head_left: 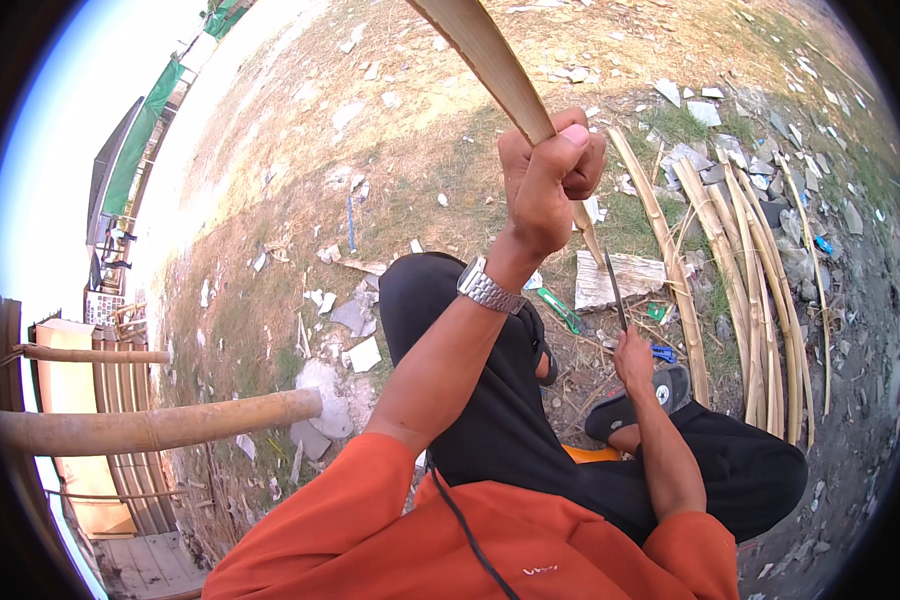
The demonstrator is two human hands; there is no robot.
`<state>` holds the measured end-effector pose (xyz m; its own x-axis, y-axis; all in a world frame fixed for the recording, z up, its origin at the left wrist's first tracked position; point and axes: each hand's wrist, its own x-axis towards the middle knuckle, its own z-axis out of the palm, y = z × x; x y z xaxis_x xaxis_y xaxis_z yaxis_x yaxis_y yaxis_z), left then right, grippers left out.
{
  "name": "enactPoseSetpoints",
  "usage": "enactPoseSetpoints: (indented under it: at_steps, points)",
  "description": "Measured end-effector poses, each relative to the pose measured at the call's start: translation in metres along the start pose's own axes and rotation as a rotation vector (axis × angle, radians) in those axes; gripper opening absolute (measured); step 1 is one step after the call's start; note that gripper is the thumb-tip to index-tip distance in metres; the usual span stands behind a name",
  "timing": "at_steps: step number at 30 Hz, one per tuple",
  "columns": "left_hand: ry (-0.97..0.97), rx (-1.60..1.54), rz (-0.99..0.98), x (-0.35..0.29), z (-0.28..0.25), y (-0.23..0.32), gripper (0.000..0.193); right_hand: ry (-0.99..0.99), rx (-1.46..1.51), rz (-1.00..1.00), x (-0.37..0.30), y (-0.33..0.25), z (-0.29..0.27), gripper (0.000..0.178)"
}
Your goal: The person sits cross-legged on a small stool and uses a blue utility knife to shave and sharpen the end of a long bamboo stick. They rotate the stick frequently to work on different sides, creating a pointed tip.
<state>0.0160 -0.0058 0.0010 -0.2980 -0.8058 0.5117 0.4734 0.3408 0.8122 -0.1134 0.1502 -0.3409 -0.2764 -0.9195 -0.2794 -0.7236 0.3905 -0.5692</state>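
My left hand (550,185), raised in front of me with a metal watch (490,288) on its wrist, is closed around a long split bamboo strip (495,60). One end of the strip runs up past the picture's top edge; its lower end slants down beneath my fist toward a wooden block (625,280) on the ground. Lower and to the right, my right hand (634,358) is closed on the handle of a dark, narrow knife (613,285). The blade points up and away, its tip close to the strip's lower end; whether they touch I cannot tell.
Several split bamboo strips (750,290) lie at the right. A green utility knife (560,310) and a blue tool (663,353) rest near the block. Bamboo poles (170,422) jut in from the left. Broken tile pieces (363,355) litter the ground.
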Motion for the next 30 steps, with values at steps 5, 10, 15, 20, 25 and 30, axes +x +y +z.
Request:
enactPoseSetpoints:
  at_steps: [5,10,15,20,25,30]
  points:
    - [-0.063,-0.031,-0.052,-0.011,-0.005,0.003,0.035,0.084,0.073,0.018,-0.009,-0.031,-0.021,0.028]
    - [-0.162,0.027,0.071,-0.007,-0.001,-0.009,0.055,-0.011,-0.016,-0.007,-0.013,-0.008,-0.001,0.026]
    - [-0.098,0.179,0.100,-0.011,-0.009,-0.009,0.056,0.016,-0.013,-0.011,-0.025,-0.021,-0.008,0.026]
    - [-0.179,0.401,0.110,0.000,-0.006,-0.004,0.061,0.064,0.014,-0.043,-0.017,-0.017,-0.006,0.028]
    - [-0.017,0.742,0.109,-0.010,-0.023,0.005,0.072,-0.041,-0.022,0.028,-0.021,-0.009,-0.022,0.030]
    - [0.126,0.695,0.234,-0.012,-0.018,-0.007,0.074,0.241,0.204,-0.020,-0.005,-0.030,-0.028,0.027]
